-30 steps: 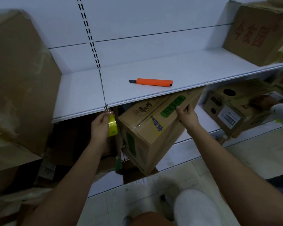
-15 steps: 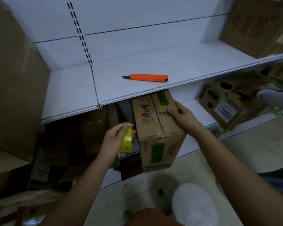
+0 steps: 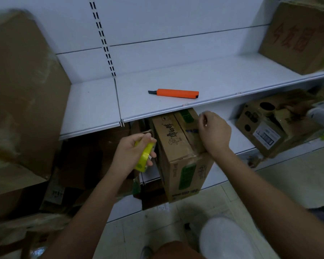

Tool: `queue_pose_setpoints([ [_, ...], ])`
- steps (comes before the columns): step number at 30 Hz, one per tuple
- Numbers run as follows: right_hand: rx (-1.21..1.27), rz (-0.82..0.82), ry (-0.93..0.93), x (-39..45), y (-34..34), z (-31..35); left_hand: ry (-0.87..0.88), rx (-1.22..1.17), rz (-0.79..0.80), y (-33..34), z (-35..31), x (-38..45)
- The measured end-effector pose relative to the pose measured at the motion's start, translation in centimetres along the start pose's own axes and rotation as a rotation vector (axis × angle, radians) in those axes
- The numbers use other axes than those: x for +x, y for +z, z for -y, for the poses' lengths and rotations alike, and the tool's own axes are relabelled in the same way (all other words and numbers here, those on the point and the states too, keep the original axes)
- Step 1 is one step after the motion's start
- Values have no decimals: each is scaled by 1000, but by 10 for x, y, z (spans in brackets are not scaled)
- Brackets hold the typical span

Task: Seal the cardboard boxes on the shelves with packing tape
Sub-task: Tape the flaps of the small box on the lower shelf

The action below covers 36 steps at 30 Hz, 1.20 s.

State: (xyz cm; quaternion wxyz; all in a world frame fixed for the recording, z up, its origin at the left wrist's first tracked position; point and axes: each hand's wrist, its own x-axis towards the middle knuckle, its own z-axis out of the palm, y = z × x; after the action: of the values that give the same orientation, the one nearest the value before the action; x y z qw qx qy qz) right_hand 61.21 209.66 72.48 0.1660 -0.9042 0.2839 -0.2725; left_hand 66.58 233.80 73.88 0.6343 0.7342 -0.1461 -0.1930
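Cardboard box (image 3: 178, 146) under curled right hand (image 3: 214, 131), left hand (image 3: 131, 156) gripping tape roll (image 3: 144, 156) beside

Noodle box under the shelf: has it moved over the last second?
Yes. The box has turned from skewed to end-on, jutting out below the cutter on the shelf.

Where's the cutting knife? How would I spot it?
Look at the white upper shelf, the one above the box under the right hand. The knife lies flat near its front edge. It is the only bright orange thing, with a dark blade tip pointing left.
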Motion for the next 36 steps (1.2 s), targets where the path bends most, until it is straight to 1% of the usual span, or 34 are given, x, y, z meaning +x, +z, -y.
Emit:
queue_pose_setpoints([
  [1, 148, 33, -36, -13, -13, 15, 17, 24, 28, 2, -6, -2],
  [2, 324, 145, -97, -27, -26, 30, 34, 52, 76, 3, -13, -3],
  [3, 502, 322, -148, -39, -37, 43, 50, 81, 145, 5, -20, -4],
  [4, 622, 474, -194, -47, -44, 52, 65, 113, 230, 5, -27, -5],
  [5, 698, 553, -221, -52, -45, 55, 74, 153, 316, 6, -33, -6],
  [6, 751, 555, -208, -53, -45, 54, 76, 203, 388, 7, -39, -7],
  [7, 809, 520, -166, -53, -46, 54, 76, 258, 439, 7, -45, -8],
  [9, 881, 442, -69, -53, -51, 51, 67, 352, 493, 10, -56, -8],
  [12, 779, 333, 42, -60, -56, 48, -16, 381, 549, 14, -63, -10],
  [14, 791, 269, 120, -66, -55, 46, -40, 402, 594, 18, -65, -12],
  [15, 808, 264, 161, -69, -56, 45, -23, 438, 606, 20, -64, -12],
  [16, 827, 268, 207, -68, -56, 39, 11, 511, 596, 20, -63, -12],
  [18, 891, 253, 339, -64, -63, 17, 83, 716, 490, 11, -58, -11],
  [19, 918, 208, 419, -59, -68, 1, 90, 793, 440, 3, -56, -11],
  [21, 890, 91, 529, -48, -78, -35, 36, 865, 394, -15, -48, -18],
  [22, 848, 66, 547, -44, -80, -50, 17, 910, 383, -22, -43, -21],
  [24, 800, 84, 554, -40, -76, -67, 48, 1006, 345, -26, -31, -21],
  [27, 832, 109, 636, -39, -64, -75, 111, 1054, 301, -20, -15, -16],
  [30, 831, 116, 679, -39, -57, -85, 128, 1110, 309, -14, 0, -14],
  [33, 819, 126, 687, -42, -47, -93, 144, 1111, 315, -12, 13, -9],
  [36, 851, 156, 753, -43, -26, -99, 166, 1084, 303, -10, 23, -3],
])
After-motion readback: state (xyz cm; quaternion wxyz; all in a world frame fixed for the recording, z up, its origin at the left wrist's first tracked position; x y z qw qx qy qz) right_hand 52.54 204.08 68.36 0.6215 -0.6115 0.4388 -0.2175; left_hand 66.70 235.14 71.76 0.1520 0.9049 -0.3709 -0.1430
